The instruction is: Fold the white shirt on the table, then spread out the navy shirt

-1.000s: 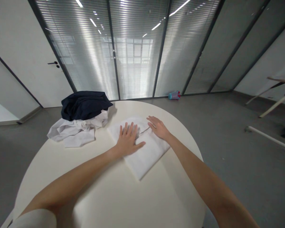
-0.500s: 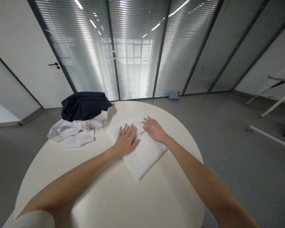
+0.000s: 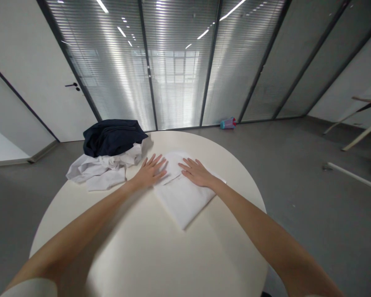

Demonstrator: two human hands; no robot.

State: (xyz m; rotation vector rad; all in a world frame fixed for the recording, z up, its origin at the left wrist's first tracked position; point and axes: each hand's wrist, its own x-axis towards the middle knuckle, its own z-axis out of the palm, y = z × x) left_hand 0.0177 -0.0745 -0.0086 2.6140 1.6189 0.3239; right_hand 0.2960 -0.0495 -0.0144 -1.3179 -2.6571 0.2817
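A glass partition with slatted blinds (image 3: 179,70) stands beyond a round white table (image 3: 160,255). At the table's far left, a dark navy garment (image 3: 111,138) lies atop crumpled white fabric (image 3: 103,173). Near the centre sits a folded white cloth (image 3: 182,202). Both hands are open and flat, fingers spread: the left hand (image 3: 150,172) at the cloth's left edge, the right hand (image 3: 198,172) on top. A teal bottle (image 3: 228,123) lies on the floor beyond.

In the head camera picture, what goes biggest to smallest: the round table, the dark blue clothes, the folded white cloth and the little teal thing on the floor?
1. the round table
2. the dark blue clothes and the folded white cloth: they look about the same, so I won't rank them
3. the little teal thing, though it is far away
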